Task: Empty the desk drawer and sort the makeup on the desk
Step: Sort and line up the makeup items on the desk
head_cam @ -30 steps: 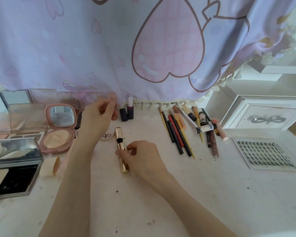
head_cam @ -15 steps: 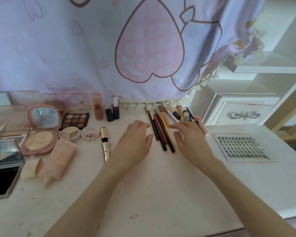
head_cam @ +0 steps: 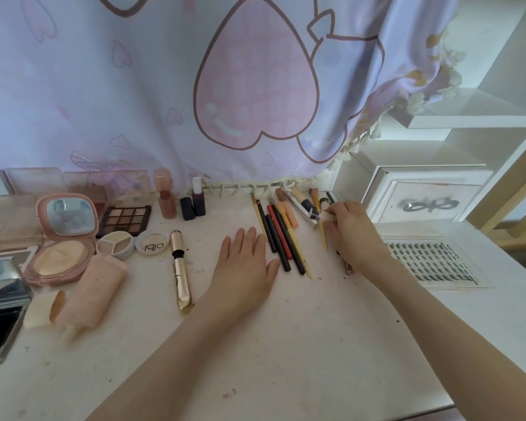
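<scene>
Sorting step, far edge of worktop [head_cam: 286, 344]: left hand [head_cam: 243, 265] flat, fingers straight, beside pencils [head_cam: 281, 238]; right hand [head_cam: 351, 232] curled round pale tube [head_cam: 324, 208]; next, grouping.

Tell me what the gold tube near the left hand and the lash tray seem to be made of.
The gold tube looks like metal or metallised plastic: glossy, with bright highlights. The lash tray beside the right hand looks like clear, smooth plastic, since the rows of dark lashes show through it; which plastic is unclear.

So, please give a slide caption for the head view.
Left hand flat beside the pencils; right hand gathers pens on the desk.
</scene>
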